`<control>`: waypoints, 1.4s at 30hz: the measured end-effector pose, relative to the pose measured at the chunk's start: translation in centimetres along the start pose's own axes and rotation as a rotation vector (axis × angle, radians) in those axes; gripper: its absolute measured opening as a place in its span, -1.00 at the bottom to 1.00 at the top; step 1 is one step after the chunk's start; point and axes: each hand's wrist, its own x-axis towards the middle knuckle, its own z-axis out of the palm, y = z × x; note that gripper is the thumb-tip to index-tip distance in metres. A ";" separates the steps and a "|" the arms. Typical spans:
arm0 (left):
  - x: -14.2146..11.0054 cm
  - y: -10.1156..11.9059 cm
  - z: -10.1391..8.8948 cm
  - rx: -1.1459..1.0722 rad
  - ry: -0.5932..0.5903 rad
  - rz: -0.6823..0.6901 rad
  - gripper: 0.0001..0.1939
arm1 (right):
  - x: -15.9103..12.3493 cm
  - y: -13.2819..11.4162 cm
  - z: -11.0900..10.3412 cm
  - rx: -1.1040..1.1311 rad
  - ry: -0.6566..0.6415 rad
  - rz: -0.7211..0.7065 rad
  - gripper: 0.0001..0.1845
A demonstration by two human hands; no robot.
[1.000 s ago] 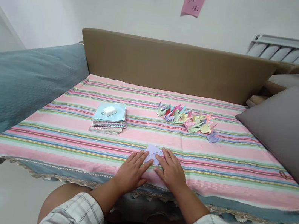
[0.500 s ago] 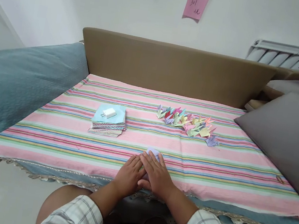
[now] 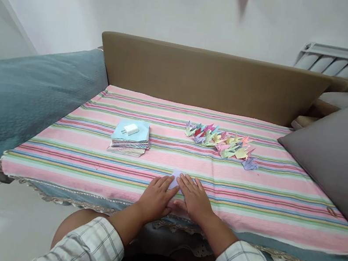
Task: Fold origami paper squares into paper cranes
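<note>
A small piece of pale lavender paper [image 3: 175,179] lies on the striped cloth [image 3: 70,171] near its front edge, partly hidden by my fingers. My left hand [image 3: 157,195] rests flat at the paper's left side, fingers stretched forward and fingertips touching it. On the right side my right hand [image 3: 194,197] lies flat with its fingers spread and its thumb pointing left, fingertips over the paper's right edge. Neither hand grips anything. How the paper is folded is hard to make out.
Several folded paper cranes [image 3: 225,144] in mixed colours stand farther back on the right. A stack of square paper [image 3: 129,143] sits to the left, a white charger plug [image 3: 130,129] on top. A grey cushion [image 3: 338,162] leans at right; the brown backrest [image 3: 209,80] stands behind.
My hands have moved apart from their overlapped position, and more of the lavender paper shows between them. The whole view has shifted slightly.
</note>
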 end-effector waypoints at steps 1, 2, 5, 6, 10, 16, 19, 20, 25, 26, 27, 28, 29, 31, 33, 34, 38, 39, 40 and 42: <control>0.2 0.0 -0.3 0.004 -0.014 -0.003 -0.27 | 0.0 -0.1 0.0 0.001 0.000 0.001 -0.24; 0.3 -0.1 -0.5 0.007 -0.028 -0.006 -0.26 | 0.0 -0.1 -0.1 0.004 0.001 0.003 -0.23; 0.4 -0.3 -0.6 -0.001 -0.051 -0.015 -0.22 | 0.1 -0.3 -0.1 0.010 0.002 0.014 -0.21; 0.3 -0.4 -0.5 -0.005 -0.050 -0.019 -0.21 | 0.2 -0.4 -0.1 0.012 0.001 0.019 -0.21; -0.3 -0.5 0.1 -0.005 -0.038 -0.023 -0.22 | 0.1 -0.1 0.1 0.004 0.003 0.084 -0.17; -0.4 -0.5 0.2 0.010 -0.038 -0.019 -0.20 | -0.9 1.3 0.2 -0.031 0.049 0.212 -0.19; -0.3 -0.5 0.2 0.009 -0.040 -0.022 -0.21 | -1.0 0.9 0.0 -0.068 0.137 0.164 -0.19; -0.3 -0.5 0.2 0.007 -0.044 -0.022 -0.21 | -1.0 0.6 0.0 -0.083 0.160 0.116 -0.19; -0.4 -0.5 0.2 -0.003 -0.060 -0.036 -0.19 | 0.0 -0.9 -0.2 -0.086 0.141 -0.015 -0.30; -0.4 -0.5 0.2 -0.005 -0.061 -0.037 -0.20 | 0.1 -1.0 -0.3 -0.079 0.125 0.007 -0.31; -0.4 -0.5 0.2 -0.009 -0.063 -0.035 -0.21 | 0.2 -1.0 -0.3 -0.072 0.108 0.030 -0.32; -0.4 -0.5 0.2 -0.012 -0.065 -0.031 -0.22 | 0.3 -0.9 -0.3 -0.065 0.092 0.054 -0.32; -0.4 -0.5 0.2 -0.016 -0.066 -0.029 -0.23 | 0.3 -0.7 -0.4 -0.060 0.080 0.078 -0.31; -0.4 -0.6 0.2 -0.024 -0.067 -0.028 -0.23 | 0.3 -0.4 -0.4 -0.060 0.070 0.131 -0.31; -0.4 -0.6 0.2 -0.028 -0.065 -0.027 -0.22 | 0.1 -0.1 -0.5 -0.066 0.071 0.180 -0.32; -0.4 -0.6 0.2 -0.029 -0.063 -0.027 -0.22 | 0.1 0.0 -0.4 -0.070 0.072 0.199 -0.33; -0.4 -0.5 0.2 -0.025 -0.050 -0.029 -0.21 | 0.1 0.2 0.2 -0.081 0.104 0.314 -0.25; -0.3 -0.5 0.2 -0.024 -0.047 -0.030 -0.21 | 0.1 0.2 0.4 -0.084 0.120 0.360 -0.21; -0.3 -0.5 0.3 -0.023 -0.045 -0.032 -0.21 | 0.1 0.2 0.5 -0.088 0.140 0.404 -0.18; -0.3 -0.5 0.3 -0.021 -0.040 -0.032 -0.20 | 0.1 0.2 0.6 -0.095 0.188 0.447 -0.15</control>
